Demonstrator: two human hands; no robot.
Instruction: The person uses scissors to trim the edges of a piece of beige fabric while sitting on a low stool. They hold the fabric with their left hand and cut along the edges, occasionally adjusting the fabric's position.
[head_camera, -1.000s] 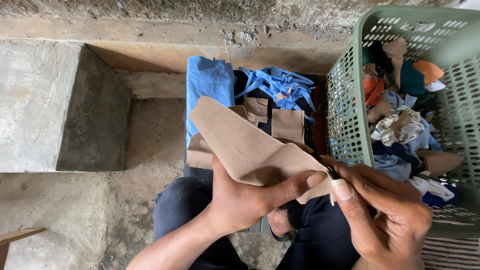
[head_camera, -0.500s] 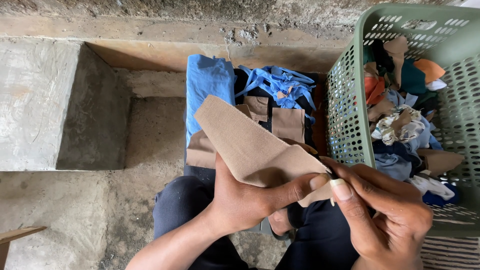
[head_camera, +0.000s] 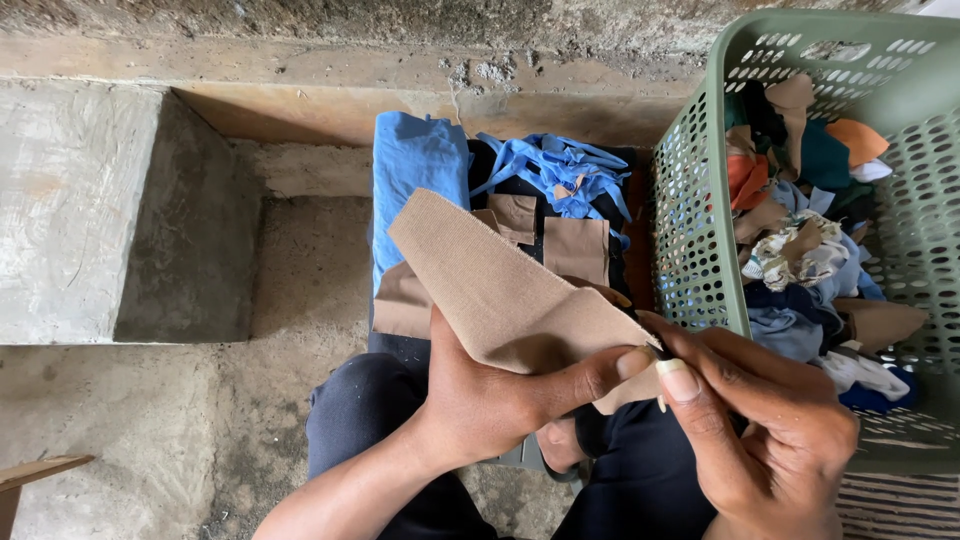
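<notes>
A tan ribbed fabric strip (head_camera: 490, 280) slants from upper left down to my hands. My left hand (head_camera: 495, 400) grips it from below, thumb pressed along its lower right end. My right hand (head_camera: 765, 430) pinches that same end between thumb and forefinger, with something small and dark at the fingertips that I cannot make out. Beneath the strip, on my lap, lie blue cloth (head_camera: 420, 165), tangled blue scraps (head_camera: 560, 165) and cut tan pieces (head_camera: 575, 250).
A green perforated plastic basket (head_camera: 690, 230) full of mixed fabric scraps stands at the right. A concrete block (head_camera: 70, 210) rises on the left, with a rough concrete ledge (head_camera: 400, 60) behind. My dark trousers (head_camera: 360, 410) show below, and a wooden corner (head_camera: 30, 475) at bottom left.
The strip and both hands have barely shifted; my right fingers keep working at the strip's lower right end.
</notes>
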